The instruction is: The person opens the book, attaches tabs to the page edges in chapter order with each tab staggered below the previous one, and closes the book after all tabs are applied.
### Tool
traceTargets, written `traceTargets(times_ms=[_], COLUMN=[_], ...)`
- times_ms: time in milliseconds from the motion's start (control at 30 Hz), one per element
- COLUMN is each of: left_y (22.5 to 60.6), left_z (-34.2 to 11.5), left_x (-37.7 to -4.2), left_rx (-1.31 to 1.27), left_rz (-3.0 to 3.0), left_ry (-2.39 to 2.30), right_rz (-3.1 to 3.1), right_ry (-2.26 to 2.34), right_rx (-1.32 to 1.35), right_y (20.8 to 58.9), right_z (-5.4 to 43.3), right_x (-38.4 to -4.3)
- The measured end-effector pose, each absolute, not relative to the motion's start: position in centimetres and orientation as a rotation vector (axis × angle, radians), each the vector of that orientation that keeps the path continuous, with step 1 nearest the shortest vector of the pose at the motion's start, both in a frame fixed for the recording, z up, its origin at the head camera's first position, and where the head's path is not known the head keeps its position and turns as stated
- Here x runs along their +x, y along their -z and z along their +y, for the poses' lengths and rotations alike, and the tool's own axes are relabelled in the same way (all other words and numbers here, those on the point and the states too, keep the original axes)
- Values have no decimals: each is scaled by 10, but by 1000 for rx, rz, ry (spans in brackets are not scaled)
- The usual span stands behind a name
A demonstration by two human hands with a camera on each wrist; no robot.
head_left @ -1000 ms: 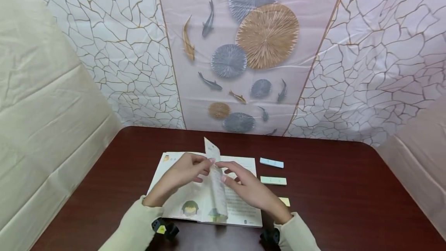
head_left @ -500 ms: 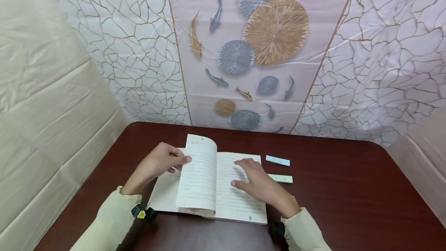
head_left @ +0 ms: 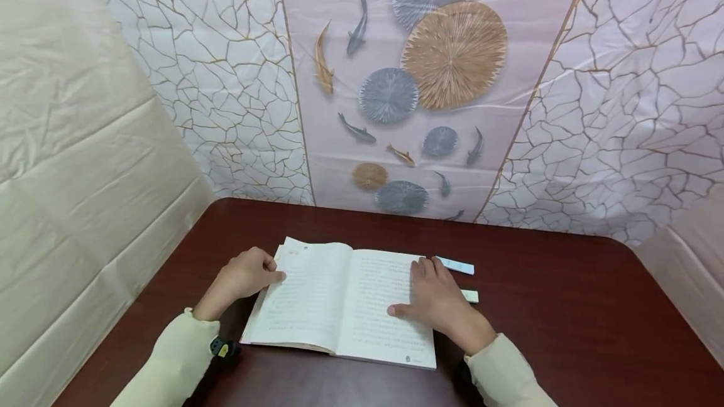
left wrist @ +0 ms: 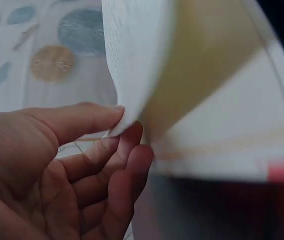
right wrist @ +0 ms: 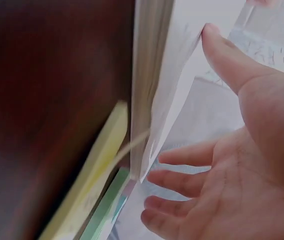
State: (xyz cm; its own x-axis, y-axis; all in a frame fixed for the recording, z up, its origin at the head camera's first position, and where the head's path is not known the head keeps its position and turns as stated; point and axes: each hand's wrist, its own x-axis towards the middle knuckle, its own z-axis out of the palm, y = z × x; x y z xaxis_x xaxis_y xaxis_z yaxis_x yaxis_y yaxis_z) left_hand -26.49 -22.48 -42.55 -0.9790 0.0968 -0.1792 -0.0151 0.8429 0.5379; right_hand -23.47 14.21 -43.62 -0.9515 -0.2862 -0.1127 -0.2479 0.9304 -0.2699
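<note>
An open book [head_left: 376, 325] lies on the dark red-brown table, its pages printed with lines of text. My left hand [head_left: 246, 275] is at the book's left side. In the left wrist view, its thumb and fingertips pinch the outer edge of a page [left wrist: 132, 60], and the leaf bows up with a yellowish underside. Over the right-hand page spreads my right hand [head_left: 444, 300], fingers extended, with the thumb towards the middle of the page. From the right wrist, its thumb tip shows at the page surface and its fingers reach near the book's edge.
Right of the book lie a light blue sticky-note pad [head_left: 459, 266] and a light green pad [head_left: 471, 296], both partly covered by the right hand. A yellow pad [right wrist: 89, 180] shows in the right wrist view. A patterned cloth backdrop [head_left: 390, 143] hangs behind the table.
My left hand has carried the page from upright over the middle to the left, where it now lies nearly flat. My right hand has moved right, towards the book's right edge.
</note>
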Motion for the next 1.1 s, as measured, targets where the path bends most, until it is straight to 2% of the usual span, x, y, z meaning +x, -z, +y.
traceTargets(times_ms=[267, 467, 633, 800, 1100], left_y=[436, 433, 422, 413, 425], left_z=[-228, -217, -189, -155, -142], left_x=[-258, -255, -247, -234, -244], left_rx=[43, 72, 374, 746, 782], left_rz=[2969, 3078, 3209, 2898, 2618], left_ry=[-625, -392, -330, -541, -597], right_rz=[2909, 2911, 2902, 2887, 2874], right_ry=[335, 286, 213, 214, 255], right_rx=[-281, -292, -317, -319, -295], right_y=[435, 435, 435, 435, 437], right_z=[152, 152, 154, 155, 157], right_x=[-244, -244, -246, -246, -246])
